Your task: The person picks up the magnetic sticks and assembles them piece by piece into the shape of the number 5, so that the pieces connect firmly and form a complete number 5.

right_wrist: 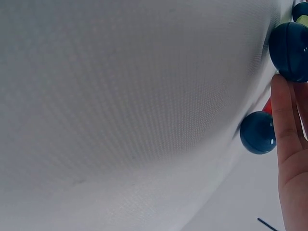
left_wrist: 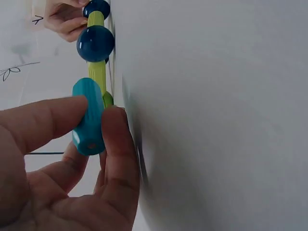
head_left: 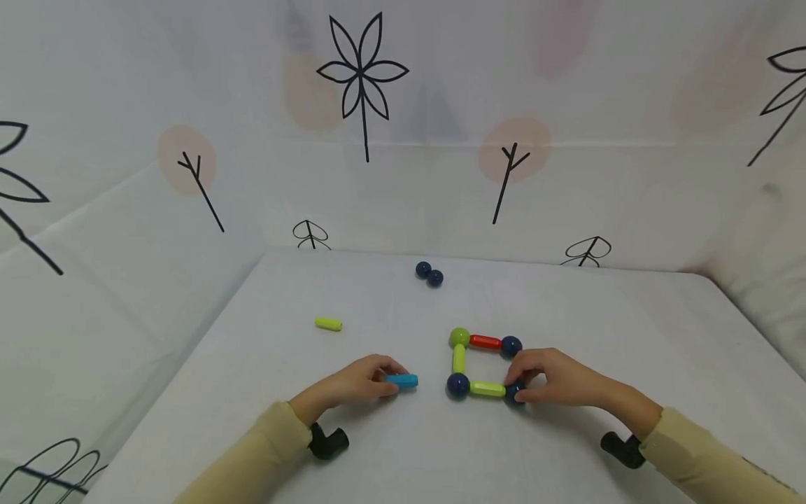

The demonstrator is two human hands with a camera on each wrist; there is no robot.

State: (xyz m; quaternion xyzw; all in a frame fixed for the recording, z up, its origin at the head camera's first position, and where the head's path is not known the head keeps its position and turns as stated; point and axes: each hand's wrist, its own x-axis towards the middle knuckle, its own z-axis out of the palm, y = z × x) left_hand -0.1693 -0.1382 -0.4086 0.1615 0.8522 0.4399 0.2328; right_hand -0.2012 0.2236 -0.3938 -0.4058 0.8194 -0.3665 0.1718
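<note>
My left hand point(head_left: 368, 378) pinches a blue rod point(head_left: 403, 381) between thumb and fingers, just above the white table. In the left wrist view the teal-blue rod point(left_wrist: 88, 118) shows its ribbed side and one end. My right hand point(head_left: 557, 378) holds a dark blue ball point(head_left: 513, 393) at the near right corner of a joined shape. From that ball a yellow-green rod point(head_left: 488, 389) runs left to another dark blue ball point(head_left: 457, 386). A second yellow-green rod point(head_left: 459, 358) leads up to a green ball point(head_left: 460, 337), and a red rod point(head_left: 485, 341) joins it to a far dark blue ball point(head_left: 511, 346).
Two dark blue balls point(head_left: 429, 274) lie together near the table's back edge. A loose yellow-green rod point(head_left: 329, 324) rests at the left. White fabric point(head_left: 428, 189) with line-drawn plants hangs behind the table point(head_left: 409, 455). Each wrist wears a black camera.
</note>
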